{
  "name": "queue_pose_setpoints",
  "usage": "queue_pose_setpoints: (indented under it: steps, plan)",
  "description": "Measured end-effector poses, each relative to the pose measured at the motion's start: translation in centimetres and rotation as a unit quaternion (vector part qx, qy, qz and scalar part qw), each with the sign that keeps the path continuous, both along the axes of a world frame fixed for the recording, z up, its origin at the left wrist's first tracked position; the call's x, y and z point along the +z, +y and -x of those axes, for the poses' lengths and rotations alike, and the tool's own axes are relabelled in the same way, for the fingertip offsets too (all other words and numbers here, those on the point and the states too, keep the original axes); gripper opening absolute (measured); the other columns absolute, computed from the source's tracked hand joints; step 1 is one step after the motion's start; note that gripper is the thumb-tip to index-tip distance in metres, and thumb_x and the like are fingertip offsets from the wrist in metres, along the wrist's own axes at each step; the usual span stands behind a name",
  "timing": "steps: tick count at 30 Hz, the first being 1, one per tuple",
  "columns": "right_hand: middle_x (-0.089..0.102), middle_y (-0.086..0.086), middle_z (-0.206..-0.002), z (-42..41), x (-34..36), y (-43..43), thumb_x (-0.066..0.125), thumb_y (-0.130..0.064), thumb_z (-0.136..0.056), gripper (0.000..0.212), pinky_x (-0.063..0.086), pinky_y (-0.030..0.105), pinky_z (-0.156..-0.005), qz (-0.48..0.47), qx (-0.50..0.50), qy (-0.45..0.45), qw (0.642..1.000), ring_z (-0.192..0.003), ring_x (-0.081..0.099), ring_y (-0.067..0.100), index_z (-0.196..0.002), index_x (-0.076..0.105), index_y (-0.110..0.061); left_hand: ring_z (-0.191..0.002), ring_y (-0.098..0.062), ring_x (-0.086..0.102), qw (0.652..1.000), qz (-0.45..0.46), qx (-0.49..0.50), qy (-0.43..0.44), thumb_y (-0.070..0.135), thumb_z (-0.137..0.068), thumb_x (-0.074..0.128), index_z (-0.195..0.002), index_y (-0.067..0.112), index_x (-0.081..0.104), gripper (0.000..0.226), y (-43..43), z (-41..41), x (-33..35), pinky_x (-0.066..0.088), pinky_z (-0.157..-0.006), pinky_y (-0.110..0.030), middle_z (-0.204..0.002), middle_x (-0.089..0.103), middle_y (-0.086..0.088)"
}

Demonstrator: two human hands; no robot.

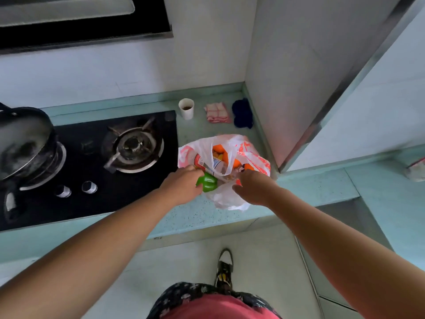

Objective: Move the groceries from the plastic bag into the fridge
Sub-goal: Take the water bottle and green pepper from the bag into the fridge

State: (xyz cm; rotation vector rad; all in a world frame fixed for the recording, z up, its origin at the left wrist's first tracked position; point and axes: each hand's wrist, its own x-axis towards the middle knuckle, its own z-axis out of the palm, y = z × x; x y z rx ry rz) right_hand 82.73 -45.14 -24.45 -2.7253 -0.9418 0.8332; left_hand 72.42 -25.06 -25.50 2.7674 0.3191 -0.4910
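Note:
A white and orange plastic bag (249, 157) lies open on the pale green counter (200, 215), right of the stove. Inside it I see orange fruit (218, 150) and a labelled package (212, 165). My left hand (184, 186) grips a green bell pepper (207, 181) at the bag's near left edge. My right hand (254, 188) pinches the bag's near rim, holding it open. The fridge is not clearly in view.
A black gas stove (96, 166) with a burner (135, 147) and a dark pan (23, 141) fills the left. A white cup (186, 108), a pink cloth (218, 112) and a blue cloth (242, 113) lie behind the bag. A white cabinet wall (310, 77) stands at the right.

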Motion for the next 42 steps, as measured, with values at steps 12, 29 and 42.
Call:
queue_pose_setpoints:
  steps: [12, 29, 42]
  plan:
    - [0.043, 0.012, -0.146, -2.9, -3.6, 1.8, 0.046, -0.015, -0.097, 0.053, 0.038, 0.051, -0.11, -0.031, -0.024, 0.02, 0.999, -0.136, 0.038, 0.037, -0.147, 0.033, -0.025, -0.087, -0.026, 0.057, 0.998, -0.008, -0.018, 0.055, 0.025, -0.091, 0.06, -0.12, 0.012, 0.056, 0.033, 1.2, -7.1, -4.0, 0.049, -0.072, -0.035, -0.11, 0.059, -0.012]
    - [0.047, 0.007, -0.149, -4.0, -2.7, 1.0, 0.033, -0.011, -0.096, 0.054, 0.037, 0.041, -0.11, -0.17, -0.16, 0.026, 0.972, -0.134, 0.042, 0.027, -0.148, 0.044, -0.022, -0.111, -0.031, 0.052, 0.99, -0.007, -0.082, 0.112, 0.055, -0.095, 0.053, -0.145, 0.029, 0.029, 0.062, 0.2, -10.3, -4.2, 0.049, -0.088, -0.037, -0.134, 0.046, -0.007]
    - [0.062, -0.031, -0.108, -3.3, 5.2, 2.3, 0.034, -0.057, -0.098, 0.035, 0.043, 0.002, -0.076, -0.377, -0.196, 0.222, 0.877, -0.095, 0.059, -0.021, -0.114, 0.061, -0.042, -0.107, -0.013, 0.06, 0.97, 0.185, 0.024, -0.157, 0.038, -0.071, 0.079, -0.125, 0.038, 0.046, 0.063, 4.5, -4.8, 3.8, 0.052, -0.086, -0.036, -0.121, 0.059, 0.007]
